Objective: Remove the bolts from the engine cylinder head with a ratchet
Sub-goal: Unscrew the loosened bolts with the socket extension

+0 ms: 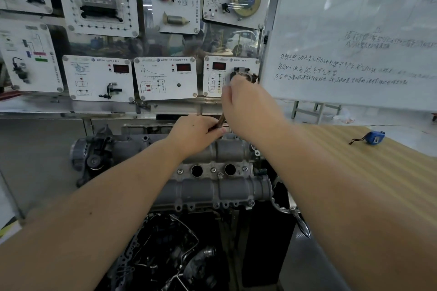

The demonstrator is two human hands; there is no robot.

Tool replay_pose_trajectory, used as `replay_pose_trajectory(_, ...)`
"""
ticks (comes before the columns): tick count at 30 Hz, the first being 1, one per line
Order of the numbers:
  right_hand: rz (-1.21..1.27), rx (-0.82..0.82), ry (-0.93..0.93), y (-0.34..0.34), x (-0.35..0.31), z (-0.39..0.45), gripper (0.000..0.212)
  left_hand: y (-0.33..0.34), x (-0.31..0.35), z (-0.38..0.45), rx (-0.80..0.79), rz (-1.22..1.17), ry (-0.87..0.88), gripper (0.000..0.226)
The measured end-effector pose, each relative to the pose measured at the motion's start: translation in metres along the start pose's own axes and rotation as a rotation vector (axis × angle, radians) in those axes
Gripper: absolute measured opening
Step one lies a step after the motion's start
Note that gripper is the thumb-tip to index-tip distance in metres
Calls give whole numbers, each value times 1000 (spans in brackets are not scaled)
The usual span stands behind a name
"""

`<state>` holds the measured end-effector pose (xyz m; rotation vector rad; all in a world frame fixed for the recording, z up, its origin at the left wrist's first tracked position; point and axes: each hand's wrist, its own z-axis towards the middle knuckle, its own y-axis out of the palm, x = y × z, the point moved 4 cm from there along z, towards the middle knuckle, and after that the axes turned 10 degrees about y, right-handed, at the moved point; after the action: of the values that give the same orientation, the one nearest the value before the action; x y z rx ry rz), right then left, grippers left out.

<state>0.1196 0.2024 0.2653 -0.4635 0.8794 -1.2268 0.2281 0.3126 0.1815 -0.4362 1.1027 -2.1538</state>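
Engine cylinder head [212, 172], a grey cast-metal block with two round dark bores and small silver bolts [213, 169] along its top, sits low in the middle of the view on a black engine stand. Above its far edge, both hands meet on a slim dark metal ratchet tool [218, 122] that stands tilted. The left hand [196, 129] has its fingers curled round the tool's lower part, thumb pressed along it. The right hand [246, 104] grips higher up with clenched fingers, though what its fingertips hold is hidden, probably the tool's upper end. To the right lies a striped yellow wooden tabletop [378, 172] with a small blue tape measure [374, 137] on it. A whiteboard with handwriting [354, 54] stands behind, beside white training panels [165, 78].
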Motion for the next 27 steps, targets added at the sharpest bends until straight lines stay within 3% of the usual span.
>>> replay_pose_trajectory(27,57,20,29,7,2,-5,28,1,1,-3,59,-91,-44,44)
